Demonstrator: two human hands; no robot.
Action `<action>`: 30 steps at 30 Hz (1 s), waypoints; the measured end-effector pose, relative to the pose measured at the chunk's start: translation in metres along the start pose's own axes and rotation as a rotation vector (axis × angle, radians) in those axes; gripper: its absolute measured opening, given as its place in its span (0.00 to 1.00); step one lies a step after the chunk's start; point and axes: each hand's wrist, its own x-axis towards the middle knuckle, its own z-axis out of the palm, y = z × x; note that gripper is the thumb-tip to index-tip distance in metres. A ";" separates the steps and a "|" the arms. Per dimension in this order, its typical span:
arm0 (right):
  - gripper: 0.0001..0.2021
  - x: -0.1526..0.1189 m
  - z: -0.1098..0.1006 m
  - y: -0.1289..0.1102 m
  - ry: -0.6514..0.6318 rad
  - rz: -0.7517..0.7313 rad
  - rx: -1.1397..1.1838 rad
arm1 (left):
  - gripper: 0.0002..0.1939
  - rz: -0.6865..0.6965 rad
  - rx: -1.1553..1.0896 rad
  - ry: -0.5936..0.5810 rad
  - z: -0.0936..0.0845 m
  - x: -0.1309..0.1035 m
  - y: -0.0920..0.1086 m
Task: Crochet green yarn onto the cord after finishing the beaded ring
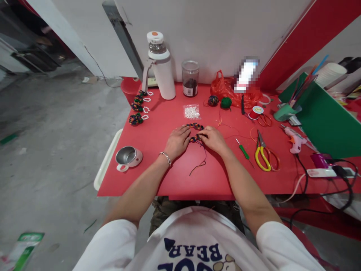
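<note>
A braided loop of multicoloured yarn [194,125] lies on the red table in front of me, bent into a ring. My left hand [178,140] rests over its left side, fingers closed on the braid. On the right, my right hand [212,138] pinches the loop where its ends seem to meet; the fingertips partly hide that spot. A loose dark yarn tail [199,165] trails from the loop toward me. Beyond the hands sits a clear bag of white beads [191,111]. A green-handled crochet hook or awl [243,151] lies to the right of my right hand.
Yellow-handled scissors [263,156], a pink glue gun [295,140] and a power strip [324,172] with cables occupy the right. Yarn balls [226,102], a jar [190,79] and a white flask [164,75] stand behind. A mug [129,157] and several beaded yarn pieces [138,103] are left.
</note>
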 end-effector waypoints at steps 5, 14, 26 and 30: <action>0.13 -0.002 -0.002 0.003 0.008 -0.101 -0.047 | 0.18 -0.025 -0.002 -0.008 -0.002 -0.002 -0.001; 0.13 -0.002 -0.001 -0.005 0.029 -0.258 -0.031 | 0.21 -0.037 0.002 -0.033 -0.006 -0.002 0.002; 0.09 -0.002 -0.001 0.004 0.000 -0.303 0.045 | 0.15 -0.049 -0.054 0.045 -0.004 -0.003 0.000; 0.09 -0.003 0.000 0.000 0.008 -0.299 0.001 | 0.09 -0.054 0.024 0.066 -0.009 -0.003 0.005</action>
